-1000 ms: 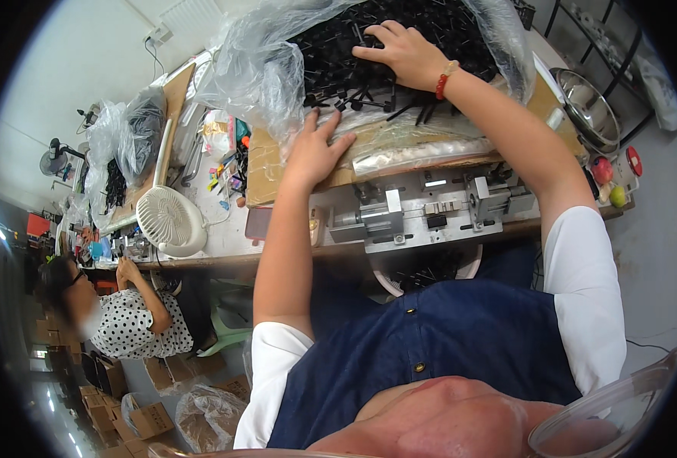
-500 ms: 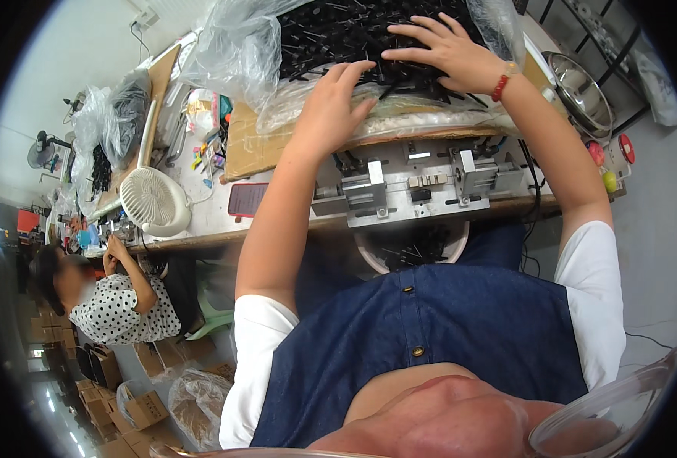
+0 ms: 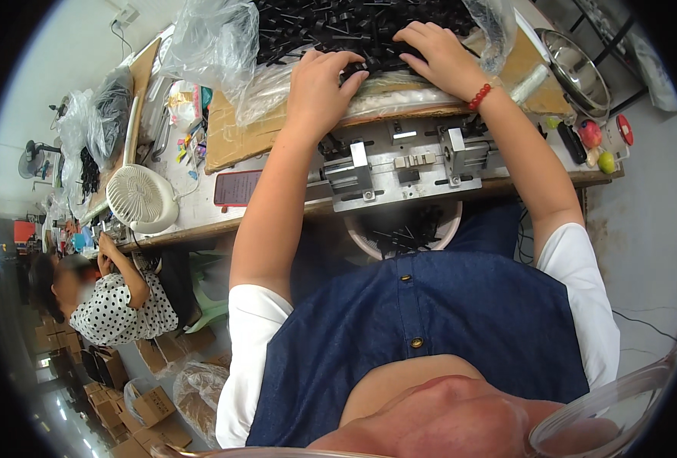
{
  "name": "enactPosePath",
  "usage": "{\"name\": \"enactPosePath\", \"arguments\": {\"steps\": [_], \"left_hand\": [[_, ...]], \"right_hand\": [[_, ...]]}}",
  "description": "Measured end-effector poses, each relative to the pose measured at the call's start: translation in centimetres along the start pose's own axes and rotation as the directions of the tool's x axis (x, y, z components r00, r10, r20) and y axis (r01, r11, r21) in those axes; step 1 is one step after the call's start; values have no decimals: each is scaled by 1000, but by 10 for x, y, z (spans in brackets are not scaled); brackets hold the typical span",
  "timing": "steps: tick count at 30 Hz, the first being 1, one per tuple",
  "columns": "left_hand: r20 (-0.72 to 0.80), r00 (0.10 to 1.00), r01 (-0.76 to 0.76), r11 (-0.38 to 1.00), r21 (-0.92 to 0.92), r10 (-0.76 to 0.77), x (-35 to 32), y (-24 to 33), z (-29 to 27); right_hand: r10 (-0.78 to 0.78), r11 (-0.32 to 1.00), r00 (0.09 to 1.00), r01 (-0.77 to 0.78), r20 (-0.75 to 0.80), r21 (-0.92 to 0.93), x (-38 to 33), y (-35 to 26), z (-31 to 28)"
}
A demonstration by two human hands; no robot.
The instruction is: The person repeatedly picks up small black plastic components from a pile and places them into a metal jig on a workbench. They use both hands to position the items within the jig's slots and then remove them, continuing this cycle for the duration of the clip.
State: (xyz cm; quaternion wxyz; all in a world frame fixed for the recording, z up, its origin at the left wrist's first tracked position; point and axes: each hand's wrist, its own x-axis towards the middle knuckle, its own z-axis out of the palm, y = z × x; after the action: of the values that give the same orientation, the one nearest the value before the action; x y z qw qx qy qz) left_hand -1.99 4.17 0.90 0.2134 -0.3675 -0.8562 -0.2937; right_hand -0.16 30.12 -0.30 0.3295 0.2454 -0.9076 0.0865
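A white-topped workbench (image 3: 196,201) with a worn brown front edge crosses the frame from left to right. A cardboard sheet (image 3: 235,142) covers its upper middle, carrying clear plastic (image 3: 208,49) heaped with black parts (image 3: 308,24). A metal fixture (image 3: 399,195) sits at the centre front edge; a phone (image 3: 235,188) and a white fan (image 3: 136,197) lie left of centre, a green fruit (image 3: 606,162) at the right end.
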Motion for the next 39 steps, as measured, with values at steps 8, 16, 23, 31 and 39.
{"name": "enactPosePath", "arguments": {"steps": [8, 16, 23, 31, 39], "left_hand": [[-100, 970, 172, 915, -364, -222, -14, -5, 3], [133, 900, 285, 329, -900, -415, -13, 2, -19], [203, 864, 248, 38, -968, -462, -38, 24, -24], [112, 978, 208, 769, -605, -177, -143, 93, 2], [41, 992, 128, 930, -344, -121, -164, 94, 52]], "right_hand": [[127, 988, 991, -130, 48, 84, -18, 3, -21], [142, 936, 988, -116, 54, -333, -13, -20, -54], [375, 922, 910, -347, -174, 170, -21, 22, -28], [170, 950, 925, -245, -340, -193, -18, 13, -34], [670, 645, 714, -424, -204, 636, -17, 28, -26]]}}
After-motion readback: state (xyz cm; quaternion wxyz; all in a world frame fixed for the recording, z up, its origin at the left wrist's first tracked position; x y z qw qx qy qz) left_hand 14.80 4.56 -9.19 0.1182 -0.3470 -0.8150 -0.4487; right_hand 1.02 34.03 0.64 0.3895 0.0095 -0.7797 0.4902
